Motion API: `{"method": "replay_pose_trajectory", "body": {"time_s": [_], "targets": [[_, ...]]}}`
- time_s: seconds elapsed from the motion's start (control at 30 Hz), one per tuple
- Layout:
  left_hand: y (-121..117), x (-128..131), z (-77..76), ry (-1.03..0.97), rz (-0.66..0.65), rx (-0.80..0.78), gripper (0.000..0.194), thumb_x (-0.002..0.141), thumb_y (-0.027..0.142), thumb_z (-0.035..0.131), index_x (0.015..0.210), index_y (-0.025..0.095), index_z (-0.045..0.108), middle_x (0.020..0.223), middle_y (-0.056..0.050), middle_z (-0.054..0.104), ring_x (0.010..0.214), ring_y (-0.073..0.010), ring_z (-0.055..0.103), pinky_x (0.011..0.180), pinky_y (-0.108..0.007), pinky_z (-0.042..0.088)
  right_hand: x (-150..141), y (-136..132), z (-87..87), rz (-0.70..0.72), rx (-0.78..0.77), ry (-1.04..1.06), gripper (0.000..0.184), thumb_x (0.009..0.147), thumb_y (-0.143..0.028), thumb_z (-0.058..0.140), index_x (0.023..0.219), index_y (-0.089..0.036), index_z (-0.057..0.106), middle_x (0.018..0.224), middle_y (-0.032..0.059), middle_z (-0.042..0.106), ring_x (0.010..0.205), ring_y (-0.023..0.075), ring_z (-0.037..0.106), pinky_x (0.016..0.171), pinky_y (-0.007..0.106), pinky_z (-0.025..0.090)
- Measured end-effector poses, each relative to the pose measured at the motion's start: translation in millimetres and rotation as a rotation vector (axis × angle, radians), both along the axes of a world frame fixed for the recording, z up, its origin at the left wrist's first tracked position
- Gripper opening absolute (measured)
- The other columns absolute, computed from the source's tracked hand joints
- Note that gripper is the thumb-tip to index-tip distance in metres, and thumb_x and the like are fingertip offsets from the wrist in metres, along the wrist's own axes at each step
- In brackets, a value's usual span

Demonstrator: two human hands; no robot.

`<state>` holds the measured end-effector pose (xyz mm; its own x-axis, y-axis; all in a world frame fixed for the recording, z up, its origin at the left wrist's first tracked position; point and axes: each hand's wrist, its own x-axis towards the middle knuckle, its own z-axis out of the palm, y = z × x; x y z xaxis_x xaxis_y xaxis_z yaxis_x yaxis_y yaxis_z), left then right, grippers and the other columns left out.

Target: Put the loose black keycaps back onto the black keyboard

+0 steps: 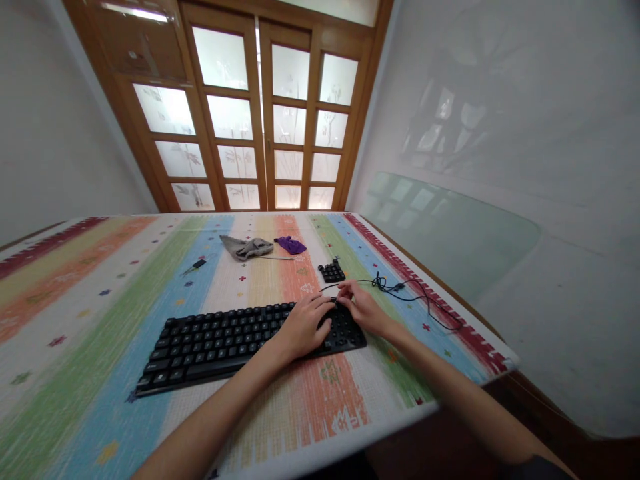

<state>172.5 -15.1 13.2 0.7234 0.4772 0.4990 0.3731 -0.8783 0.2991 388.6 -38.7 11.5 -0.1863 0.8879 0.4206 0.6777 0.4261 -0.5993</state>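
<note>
A black keyboard (225, 343) lies at a slant on the table, with keycaps over its left and middle parts. Its right end (345, 333) looks stripped of keycaps, showing small dark studs. Over that right part rests my left hand (306, 325), fingers spread and stretched toward the back edge. My right hand (367, 310) is at the keyboard's back right corner, thumb and fingers bent together in a pinch; whatever is between them is too small to make out. Just behind the hands sits a group of loose black keycaps (333, 271).
A black cable (430, 300) lies loosely coiled to the right. Toward the back are a grey cloth (247, 247), a purple cloth (291, 245) and a thin light stick (277, 258). A small black tool with wire prongs (199, 264) lies left of them. A wall (500, 267) borders the table's right side.
</note>
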Motion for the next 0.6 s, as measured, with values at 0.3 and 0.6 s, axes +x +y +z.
{"method": "replay_pose_trajectory", "body": {"time_s": [0.3,0.6], "targets": [[10.2,18.7,4.0,0.034,0.016,-0.035,0.025,0.091,0.02,0.057,0.114,0.019,0.065,0.109,-0.009,0.07,0.104,-0.0265,0.061,0.095,-0.043,0.049,1.5,-8.8,-11.4,-0.011,0.081,-0.096,0.018,0.093,-0.014,0.05,0.109,-0.02,0.056,0.095,0.0071,0.067,0.088,0.0213,0.065,0.082,0.037,0.053],[24.4,37.1,-1.7,0.005,0.038,-0.103,0.012,0.086,0.022,0.067,0.098,0.018,0.069,0.093,-0.006,0.072,0.092,-0.0246,0.064,0.087,-0.039,0.05,4.3,-13.3,-9.6,-0.003,0.07,-0.051,0.021,0.091,-0.012,0.052,0.11,-0.021,0.055,0.098,0.0076,0.071,0.09,0.0224,0.069,0.084,0.039,0.056]]}}
